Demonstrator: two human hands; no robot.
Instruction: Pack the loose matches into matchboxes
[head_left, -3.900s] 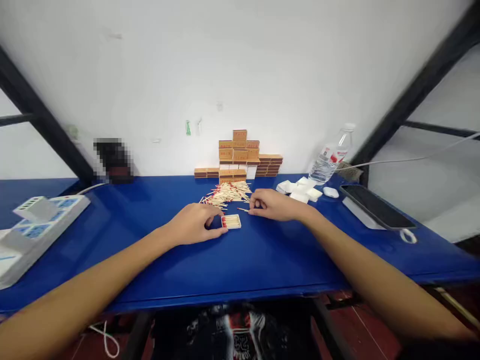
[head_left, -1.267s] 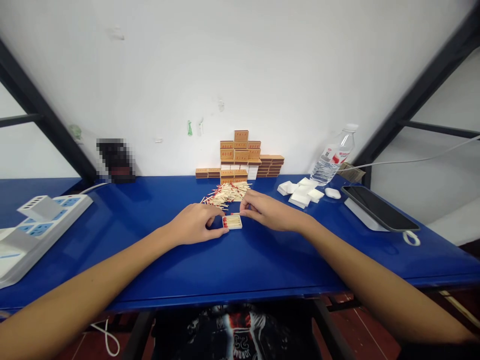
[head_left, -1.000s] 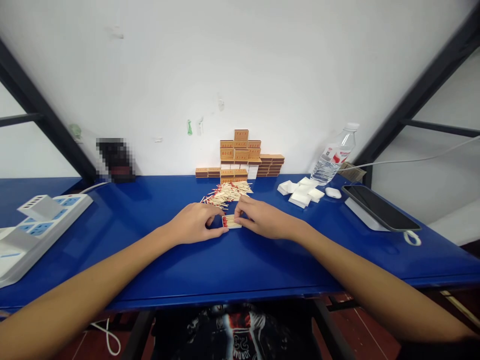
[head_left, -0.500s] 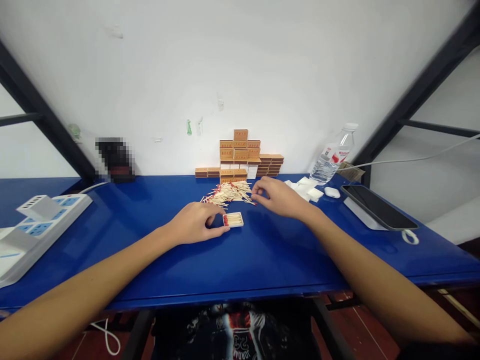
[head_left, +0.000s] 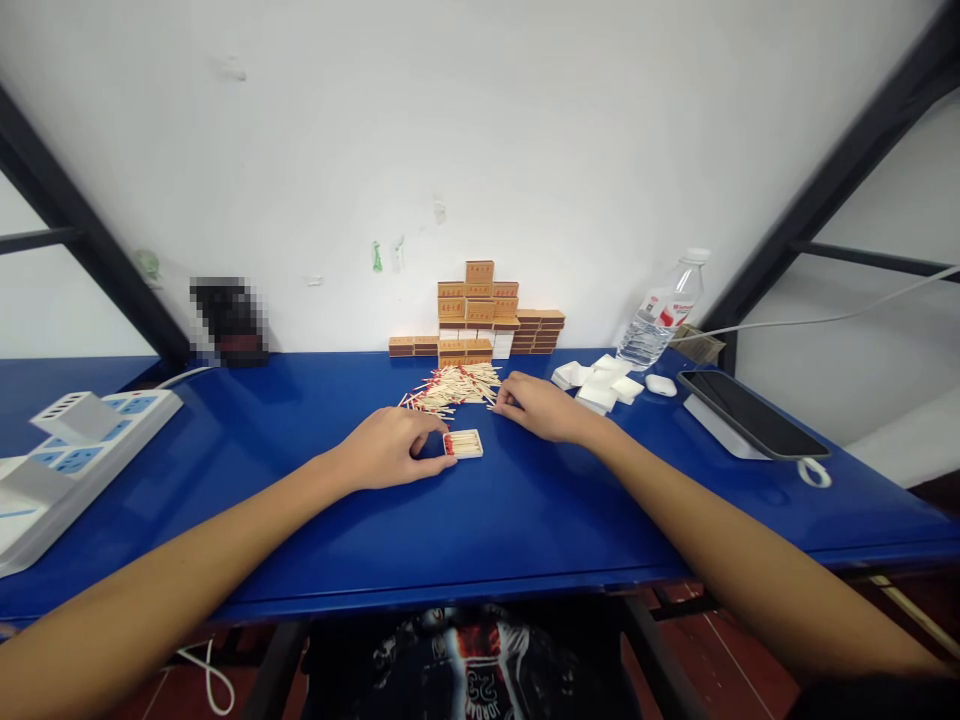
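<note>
A small open matchbox tray (head_left: 465, 443) holding red-tipped matches lies on the blue table (head_left: 480, 510). My left hand (head_left: 390, 448) rests beside the tray, its curled fingers touching the tray's left end. My right hand (head_left: 536, 407) is at the right edge of a loose heap of matches (head_left: 454, 386), fingers pinched down onto the matches there. What the pinch holds is too small to make out.
Stacked brown matchboxes (head_left: 480, 318) stand against the wall. White tray inserts (head_left: 600, 382) lie to the right, then a water bottle (head_left: 660, 312), a white earbud case (head_left: 661, 384) and a phone on a stand (head_left: 750, 412). A power strip (head_left: 67, 450) sits at the left.
My right hand moved from the tray to the heap of matches and has now settled lower at the heap's right edge. My left hand stayed by the tray.
</note>
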